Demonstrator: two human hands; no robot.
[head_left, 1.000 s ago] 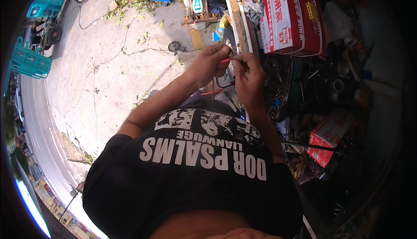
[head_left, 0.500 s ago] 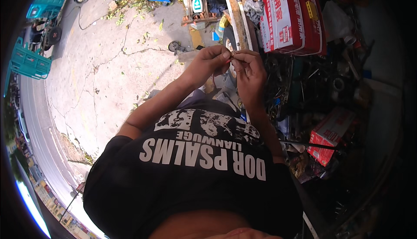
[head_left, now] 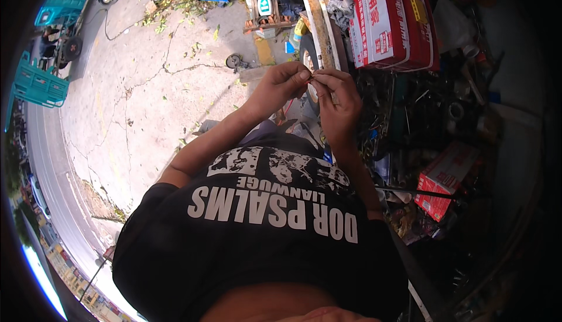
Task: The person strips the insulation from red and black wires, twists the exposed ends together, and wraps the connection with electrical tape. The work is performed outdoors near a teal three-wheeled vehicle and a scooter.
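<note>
Concrete, cracked and sunlit, fills the left of my feed, with a teal cargo bed at its far edge; I see nothing altered there over the last second. Moving right, the left hand has its thumb and forefinger pinched firmly on a thin red wire. Half a second to a second ago a clear length of red ran between the hands; now the two sets of fingertips almost meet, and I get only a sliver of it. Beneath them, the loops that hung in plain view have dropped largely out of sight, leaving a lower red strand and showing more of the wheel behind. The right hand has thumb and forefinger pressed together at the wire's end, its other fingers curled. I judge the work is now concentrated on that tip, but I cannot tell from here whether it is being twisted or stripped. Farther right, the red-and-white carton stands well apart from the hands.
</note>
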